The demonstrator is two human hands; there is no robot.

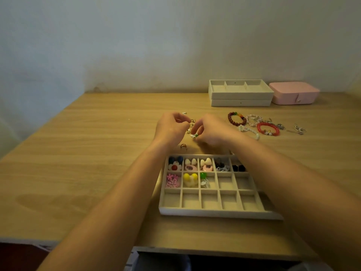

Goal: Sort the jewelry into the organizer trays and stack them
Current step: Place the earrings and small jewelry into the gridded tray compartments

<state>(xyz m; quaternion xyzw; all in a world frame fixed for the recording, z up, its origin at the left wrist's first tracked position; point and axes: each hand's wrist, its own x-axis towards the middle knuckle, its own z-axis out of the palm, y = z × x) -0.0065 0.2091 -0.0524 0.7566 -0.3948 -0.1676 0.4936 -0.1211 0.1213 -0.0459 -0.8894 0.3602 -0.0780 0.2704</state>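
Note:
A beige grid tray (214, 211) lies on the wooden table in front of me, its back cells filled with colourful rings and earrings. Beyond it my left hand (171, 129) pinches a small gold piece, and my right hand (212, 132) pinches a small white and green earring (194, 135). Both hands hover over a cluster of small gold earrings (192, 122). A gold ring (183, 146) lies between the hands and the tray. Bracelets (254, 124) lie to the right.
Two stacked beige trays (240, 94) stand at the back right, with a pink jewelry box (294, 93) beside them. Small silver pieces (298, 129) lie at the far right. The table's front edge runs just below the grid tray.

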